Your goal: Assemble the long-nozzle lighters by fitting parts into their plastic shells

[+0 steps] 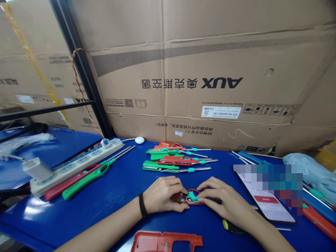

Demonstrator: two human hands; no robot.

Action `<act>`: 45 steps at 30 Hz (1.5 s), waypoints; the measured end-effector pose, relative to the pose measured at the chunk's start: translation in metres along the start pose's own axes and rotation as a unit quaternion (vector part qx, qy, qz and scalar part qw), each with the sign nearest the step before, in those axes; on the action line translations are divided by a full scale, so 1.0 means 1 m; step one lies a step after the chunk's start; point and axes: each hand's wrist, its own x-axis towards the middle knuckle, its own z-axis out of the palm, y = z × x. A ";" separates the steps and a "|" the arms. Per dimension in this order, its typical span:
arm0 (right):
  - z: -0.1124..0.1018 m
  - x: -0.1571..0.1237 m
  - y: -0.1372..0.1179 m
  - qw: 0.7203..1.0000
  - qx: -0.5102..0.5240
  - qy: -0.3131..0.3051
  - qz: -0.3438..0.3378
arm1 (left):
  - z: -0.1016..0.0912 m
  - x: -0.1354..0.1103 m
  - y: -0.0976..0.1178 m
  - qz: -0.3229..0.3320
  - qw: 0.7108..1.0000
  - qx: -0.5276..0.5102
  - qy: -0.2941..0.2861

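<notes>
On the left of the desk [126, 189], a red lighter [76, 182] and a green lighter [86, 182] look whole, lying beside a power strip [78, 166]. At centre back, a row of lighter halves [170, 161] lies uncovered, rods and wires showing. In front of the row, the left hand [168, 192] reaches in from the lower left, back upward, fingers curled and thumb below; its grip is clamped on a red lighter half [195, 202], flat on the desk with its insides exposed. A loose red shell [154, 241] lies nearer, still off. The right hand [223, 196] slants in from the lower right, fingers stretched leftward to a teal piece [193, 196] on that half; I cannot tell whether its grip is pinched together. Farther right lies a phone [275, 213].
</notes>
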 end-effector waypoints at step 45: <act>0.022 0.000 -0.007 0.978 -0.178 0.055 -0.091 | -0.005 -0.002 0.012 0.086 0.990 0.111 -0.028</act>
